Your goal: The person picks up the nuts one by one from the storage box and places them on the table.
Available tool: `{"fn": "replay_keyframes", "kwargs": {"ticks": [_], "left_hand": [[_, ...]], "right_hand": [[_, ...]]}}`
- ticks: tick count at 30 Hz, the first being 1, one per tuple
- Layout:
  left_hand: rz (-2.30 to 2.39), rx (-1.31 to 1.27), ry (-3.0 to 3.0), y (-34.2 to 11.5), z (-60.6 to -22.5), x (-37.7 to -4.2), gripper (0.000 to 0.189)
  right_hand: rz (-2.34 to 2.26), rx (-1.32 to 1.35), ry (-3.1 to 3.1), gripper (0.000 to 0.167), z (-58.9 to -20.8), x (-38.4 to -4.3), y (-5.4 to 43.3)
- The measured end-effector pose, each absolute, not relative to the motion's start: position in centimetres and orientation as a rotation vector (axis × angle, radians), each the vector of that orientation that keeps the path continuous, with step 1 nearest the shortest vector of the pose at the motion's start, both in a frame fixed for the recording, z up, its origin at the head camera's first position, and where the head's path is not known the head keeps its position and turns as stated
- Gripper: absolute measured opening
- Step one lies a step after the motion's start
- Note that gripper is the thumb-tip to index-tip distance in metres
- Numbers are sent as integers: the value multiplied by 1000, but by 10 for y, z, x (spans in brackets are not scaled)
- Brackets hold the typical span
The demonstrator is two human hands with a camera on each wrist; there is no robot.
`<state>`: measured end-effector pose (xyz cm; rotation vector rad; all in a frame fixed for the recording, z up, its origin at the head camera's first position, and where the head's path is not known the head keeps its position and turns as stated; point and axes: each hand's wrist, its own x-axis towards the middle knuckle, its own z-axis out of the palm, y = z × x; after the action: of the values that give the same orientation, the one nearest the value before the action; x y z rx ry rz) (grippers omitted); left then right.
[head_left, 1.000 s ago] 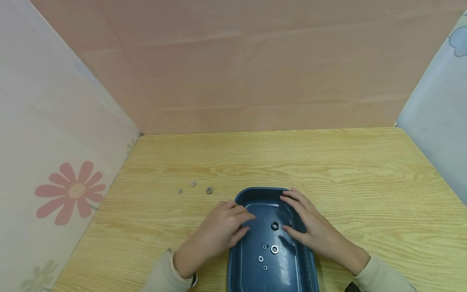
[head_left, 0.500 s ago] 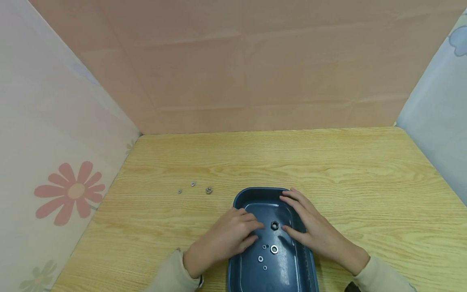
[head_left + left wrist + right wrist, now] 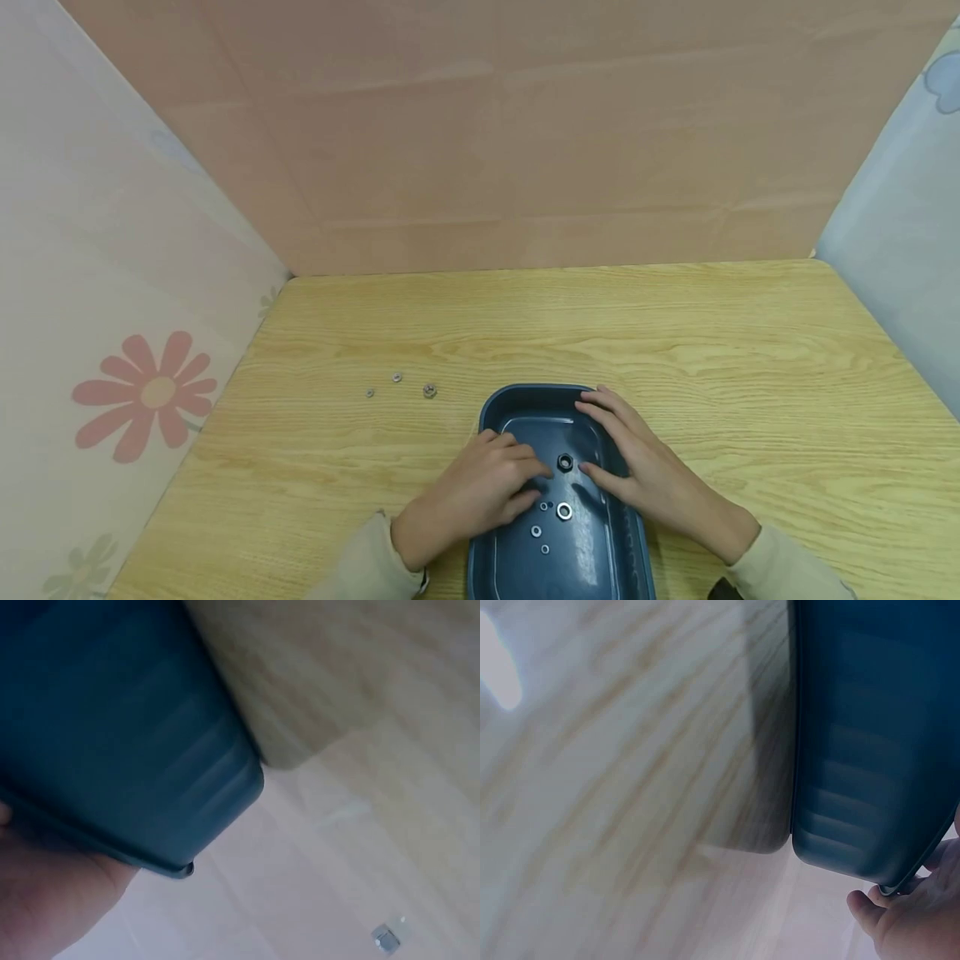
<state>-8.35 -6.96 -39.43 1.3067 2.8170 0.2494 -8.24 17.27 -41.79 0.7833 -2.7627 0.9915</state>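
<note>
A dark blue tray (image 3: 534,403) holds several nuts. Among them are a black nut (image 3: 565,462), a larger steel nut (image 3: 564,511) and smaller ones such as this small nut (image 3: 536,531). My left hand (image 3: 483,485) reaches over the tray's left rim, fingers loosely bent and thumb apart, close to the black nut; nothing shows between its fingertips. Over the right rim, my right hand (image 3: 651,477) lies with fingers spread and thumb inside the tray. In both wrist views the tray's outer wall (image 3: 150,750) hides the nuts and much of each hand.
On the wooden table (image 3: 720,350), left of the tray, lie a large nut (image 3: 430,390) and two smaller nuts, one of them this nut (image 3: 397,377). A brown backdrop (image 3: 495,150) rises behind the table, with patterned side panels at left and right.
My left hand has moved right and slightly toward me, farther over the tray and closer to the black nut. The right hand and the nuts have stayed in place.
</note>
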Motion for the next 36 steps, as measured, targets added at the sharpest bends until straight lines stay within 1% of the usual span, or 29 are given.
{"fn": "replay_keyframes", "kwargs": {"ticks": [17,36], "left_hand": [[67,1248,2808,-61,-401,-82,22],[-91,1256,2843,-60,-400,-79,15]], "right_hand": [[971,725,-2848,71,-417,-82,173],[1005,717,-2858,71,-415,-82,171]]}}
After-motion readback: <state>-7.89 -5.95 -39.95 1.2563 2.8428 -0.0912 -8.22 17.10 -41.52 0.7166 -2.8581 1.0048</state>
